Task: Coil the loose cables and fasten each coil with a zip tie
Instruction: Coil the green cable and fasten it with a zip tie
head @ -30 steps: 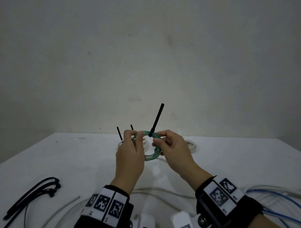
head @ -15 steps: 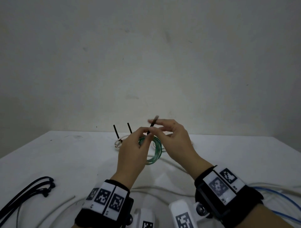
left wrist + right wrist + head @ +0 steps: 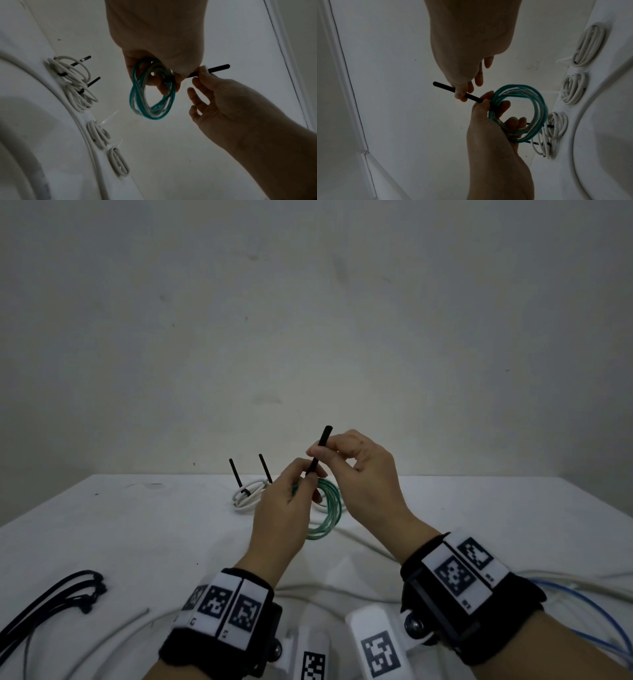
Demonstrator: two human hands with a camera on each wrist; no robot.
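A green cable coil point(image 3: 329, 513) point(image 3: 151, 94) point(image 3: 518, 113) hangs above the white table point(image 3: 137, 529), held by my left hand point(image 3: 291, 501) point(image 3: 489, 121) with fingers curled through the loop. A black zip tie point(image 3: 319, 448) point(image 3: 212, 69) point(image 3: 453, 92) is wrapped round the coil's top, and its tail sticks up. My right hand point(image 3: 352, 470) point(image 3: 204, 83) pinches that tail between thumb and forefinger just above the left hand; its other fingers are loosely spread.
Two white coils point(image 3: 248, 494) point(image 3: 75, 81) with upright black ties lie behind the hands, and two more tied white coils point(image 3: 106, 147) point(image 3: 580, 67) sit beside them. Spare black zip ties point(image 3: 58, 601) lie at the front left. Loose white cable point(image 3: 102, 642) and blue cable point(image 3: 596, 611) run along the near edge.
My right hand let go of the coil, rose and took the tie's tail in a pinch. The coil has swung to hang lower from my left hand.
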